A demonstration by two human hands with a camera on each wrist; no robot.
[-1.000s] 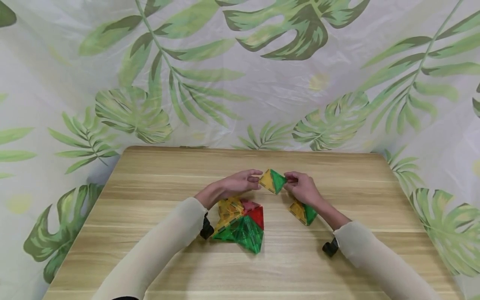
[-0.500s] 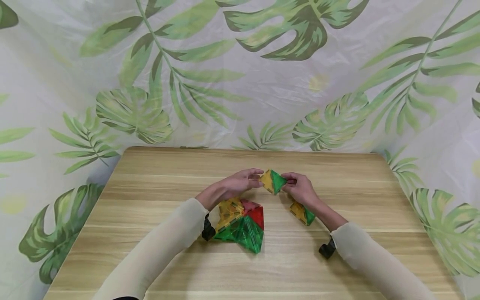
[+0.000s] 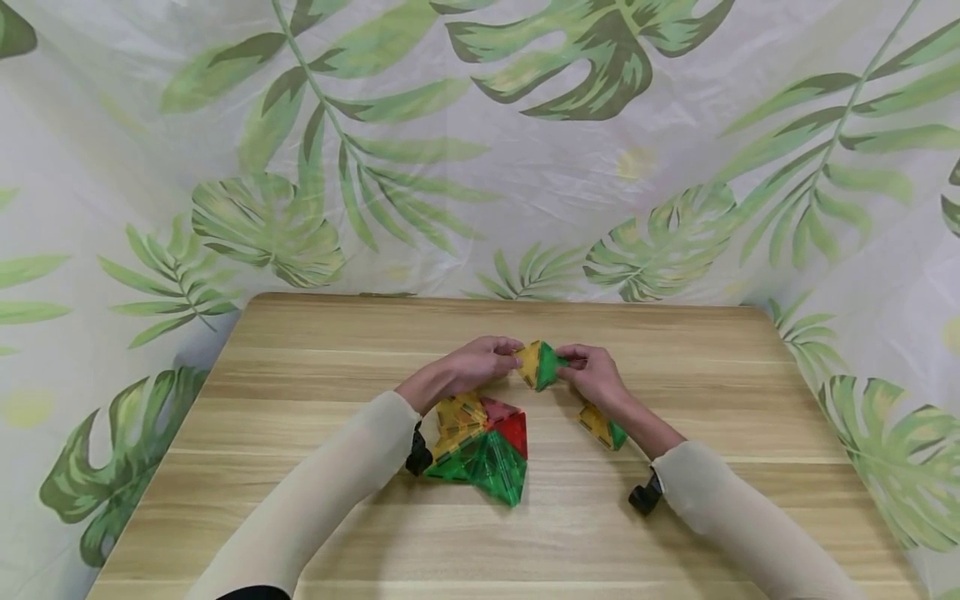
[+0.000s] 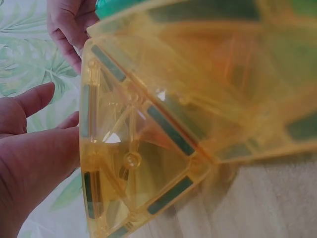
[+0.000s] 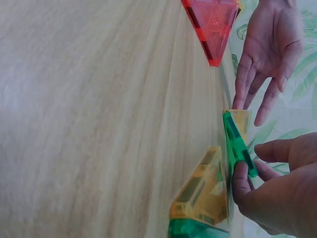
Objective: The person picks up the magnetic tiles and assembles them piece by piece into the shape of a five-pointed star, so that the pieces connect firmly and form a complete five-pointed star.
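Toward the back of the table, a yellow triangular magnetic tile (image 3: 527,364) and a green triangular magnetic tile (image 3: 548,365) meet edge to edge at an angle. My right hand (image 3: 596,375) pinches the green tile between thumb and fingers, as the right wrist view also shows. My left hand (image 3: 478,364) is at the yellow tile's left side; its fingers look straight in the right wrist view, with fingertips at the tile's edge. Below the left wrist sits a joined magnetic-tile structure (image 3: 491,454) in yellow, red and green; its yellow tiles (image 4: 143,144) block much of the left wrist view.
Another yellow and green tile pair (image 3: 597,427) stands on the wooden table (image 3: 600,533), partly under the right wrist. A red tile (image 5: 212,25) of the structure shows in the right wrist view. A leaf-print cloth (image 3: 450,167) hangs behind the table.
My right hand has moved slightly left, and the green tile now looks narrower, turned further against the yellow one. My left fingertips now overlap the yellow tile's edge. The structure stays put.
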